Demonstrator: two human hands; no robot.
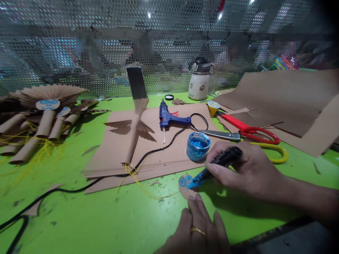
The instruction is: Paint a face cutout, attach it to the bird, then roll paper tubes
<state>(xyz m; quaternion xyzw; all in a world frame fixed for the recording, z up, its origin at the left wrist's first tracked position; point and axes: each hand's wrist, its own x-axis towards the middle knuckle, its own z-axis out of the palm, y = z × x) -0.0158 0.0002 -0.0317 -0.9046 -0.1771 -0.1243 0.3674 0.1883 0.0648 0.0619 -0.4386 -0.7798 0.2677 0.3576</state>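
Note:
Held in my right hand [246,165] is a black marker [225,159], its blue-smeared tip touching a small round cardboard disc [185,192]. Two blue ring-shaped eyes show on the disc. The fingertips of my left hand [198,225], laid out flat with a ring on one finger, press the disc's near edge against the table. Just beyond the marker stands a small open jar of blue paint [198,146]. A paper figure with a rolled tube body and pleated wings [132,135] lies on a stack of brown paper [169,158], yellow strings at its lower end.
A blue glue gun [172,118] rests on the stack, its black cord [87,188] running left. Scissors with red and yellow handles [254,134] lie right of the jar. Behind are a phone [136,83] and a bottle [198,83]. Several similar paper figures [47,121] are piled left.

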